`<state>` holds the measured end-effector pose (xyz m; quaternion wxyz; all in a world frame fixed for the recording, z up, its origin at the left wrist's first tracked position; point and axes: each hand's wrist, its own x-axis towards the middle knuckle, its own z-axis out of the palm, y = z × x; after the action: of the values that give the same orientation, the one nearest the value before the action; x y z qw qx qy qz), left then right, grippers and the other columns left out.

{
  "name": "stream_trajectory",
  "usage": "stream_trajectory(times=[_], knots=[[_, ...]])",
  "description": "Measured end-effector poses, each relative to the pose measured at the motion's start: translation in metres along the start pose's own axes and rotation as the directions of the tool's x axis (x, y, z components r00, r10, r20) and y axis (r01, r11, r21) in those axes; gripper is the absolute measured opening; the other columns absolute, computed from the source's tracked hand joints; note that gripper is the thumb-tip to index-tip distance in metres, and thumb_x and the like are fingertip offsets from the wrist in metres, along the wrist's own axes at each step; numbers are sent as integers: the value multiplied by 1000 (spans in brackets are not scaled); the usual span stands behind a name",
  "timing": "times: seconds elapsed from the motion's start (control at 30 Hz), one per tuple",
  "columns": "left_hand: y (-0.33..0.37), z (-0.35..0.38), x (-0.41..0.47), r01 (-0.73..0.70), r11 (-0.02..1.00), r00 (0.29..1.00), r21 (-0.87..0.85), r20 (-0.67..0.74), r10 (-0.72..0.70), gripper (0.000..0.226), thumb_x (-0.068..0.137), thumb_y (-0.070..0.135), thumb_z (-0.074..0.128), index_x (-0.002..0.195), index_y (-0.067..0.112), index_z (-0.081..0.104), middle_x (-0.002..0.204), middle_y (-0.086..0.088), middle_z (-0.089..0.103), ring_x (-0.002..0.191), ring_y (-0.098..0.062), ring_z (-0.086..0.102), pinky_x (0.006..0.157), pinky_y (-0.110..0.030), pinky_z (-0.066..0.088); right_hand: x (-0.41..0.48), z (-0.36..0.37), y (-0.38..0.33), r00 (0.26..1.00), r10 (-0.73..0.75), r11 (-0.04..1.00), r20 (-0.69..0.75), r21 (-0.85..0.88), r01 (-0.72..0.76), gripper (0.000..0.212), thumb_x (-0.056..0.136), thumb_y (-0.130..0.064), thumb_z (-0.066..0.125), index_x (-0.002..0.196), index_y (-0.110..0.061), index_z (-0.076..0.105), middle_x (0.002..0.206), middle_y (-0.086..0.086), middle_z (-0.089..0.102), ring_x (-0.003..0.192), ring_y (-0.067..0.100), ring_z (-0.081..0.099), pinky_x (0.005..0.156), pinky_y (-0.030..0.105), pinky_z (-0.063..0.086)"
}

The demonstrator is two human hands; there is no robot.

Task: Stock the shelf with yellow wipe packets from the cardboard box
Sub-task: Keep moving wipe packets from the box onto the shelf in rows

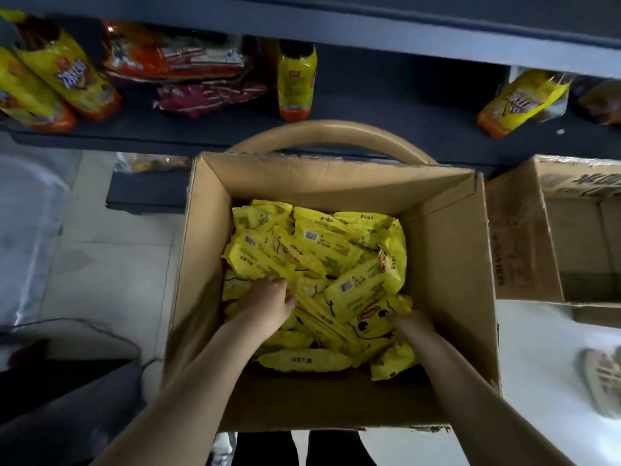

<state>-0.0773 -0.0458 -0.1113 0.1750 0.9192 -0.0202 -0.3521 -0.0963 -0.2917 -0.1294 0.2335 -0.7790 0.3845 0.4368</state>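
An open cardboard box (450,250) stands in front of me, with several yellow wipe packets (322,250) heaped inside. My left hand (268,297) reaches into the left side of the heap, its fingers curled into the packets. My right hand (411,322) is down among the packets at the right, its fingers hidden under a packet with a duck face (369,322). The dark shelf (386,105) runs across the top of the view, beyond the box.
On the shelf lie yellow snack bags (64,72), red and purple packets (174,58), an upright yellow bag (296,82) and another yellow bag (524,102) at right. A second cardboard box (524,243) stands to the right. A shoe (601,381) is on the floor at right.
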Motion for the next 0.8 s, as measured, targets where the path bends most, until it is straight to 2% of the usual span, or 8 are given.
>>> stream_trajectory(times=[0.13,0.23,0.33,0.43,0.53,0.63,0.7,0.8], knots=[[-1,10,9,3,1000,997,-22,-79,-5,35,97,36,42,116,13,60,112,-2,61,96,-18,57,74,-27,50,6,6,-2,987,161,981,-1,107,-160,31,95,-25,52,114,-2,56,84,9,54,98,28,57,94,37,46],[0,16,10,-5,1000,994,-9,-107,5,32,97,36,42,108,13,60,107,-1,62,105,-21,52,76,-27,44,11,14,1,965,261,936,4,242,-254,49,87,-36,63,121,-2,54,115,15,59,110,32,56,99,41,45],[-4,20,10,-14,999,993,-52,-118,8,30,95,36,46,103,12,62,102,-2,64,104,-23,53,80,-29,45,9,16,10,941,338,843,1,444,-303,55,83,-27,71,125,1,50,124,18,56,114,34,55,96,38,46],[-3,18,10,13,998,994,-66,-105,-20,32,95,37,46,110,12,61,107,-3,63,106,-23,53,75,-29,46,9,19,13,943,333,696,9,672,-252,62,71,-19,81,123,0,54,122,19,59,112,37,57,95,45,47],[1,13,9,26,998,995,-56,-96,-32,34,96,37,45,115,13,59,111,-4,61,101,-21,55,74,-29,49,19,28,8,967,253,608,12,776,-169,59,66,-19,85,117,-3,59,114,18,63,105,36,61,92,51,50],[4,9,5,33,997,995,-73,-94,-40,33,96,35,46,115,11,59,105,-3,63,86,-16,59,66,-25,48,27,35,6,970,235,564,56,805,-183,66,64,-22,85,119,-2,57,114,21,63,103,37,62,87,49,52],[7,7,2,18,995,993,-99,-115,-29,31,96,33,48,111,9,62,99,-2,63,79,-13,59,63,-23,45,30,36,7,976,199,574,85,797,-186,53,74,-19,78,119,1,57,113,23,62,102,38,62,85,46,54],[15,2,2,30,991,991,-132,-127,-47,29,96,31,49,110,9,62,97,-1,63,77,-11,56,59,-19,40,32,38,5,980,178,588,93,788,-182,60,73,-26,79,125,-10,55,119,17,60,107,35,60,91,50,50]])
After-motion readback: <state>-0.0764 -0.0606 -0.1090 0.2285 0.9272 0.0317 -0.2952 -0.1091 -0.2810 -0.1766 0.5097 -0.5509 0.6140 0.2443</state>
